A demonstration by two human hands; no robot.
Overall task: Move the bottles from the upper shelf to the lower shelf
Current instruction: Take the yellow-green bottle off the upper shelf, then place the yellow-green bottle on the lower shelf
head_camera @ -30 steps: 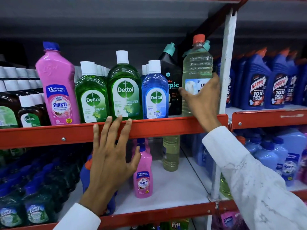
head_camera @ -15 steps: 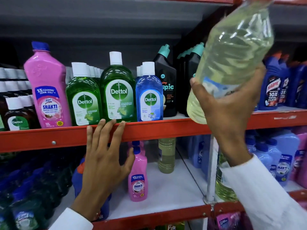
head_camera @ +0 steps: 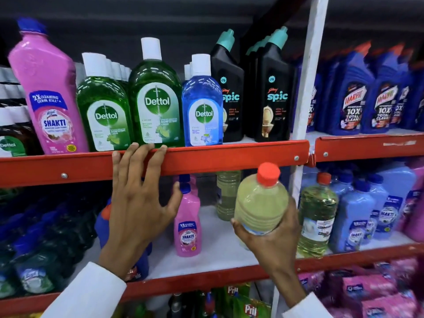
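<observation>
My right hand (head_camera: 267,243) grips a clear bottle of yellow liquid with a red cap (head_camera: 260,201), held at the level of the lower shelf (head_camera: 220,249), cap tilted toward me. My left hand (head_camera: 137,203) rests with spread fingers on the red front rail of the upper shelf (head_camera: 229,157). On the upper shelf stand a pink Shakti bottle (head_camera: 49,92), green Dettol bottles (head_camera: 156,99), a blue Dettol bottle (head_camera: 203,109) and black Spic bottles (head_camera: 274,95). Another yellow bottle (head_camera: 227,193) and a small pink bottle (head_camera: 187,226) stand on the lower shelf.
A white upright post (head_camera: 305,88) divides the bays. Right of it are blue Harpic bottles (head_camera: 353,99) above, and a yellow bottle (head_camera: 317,214) with pale blue bottles (head_camera: 358,214) below. Dark green bottles (head_camera: 34,249) crowd the lower left. Pril packs (head_camera: 250,301) lie underneath.
My right hand lifted the yellow bottle off the upper shelf, raised it, then brought it down in front of the lower shelf. My left hand stayed on the red rail.
</observation>
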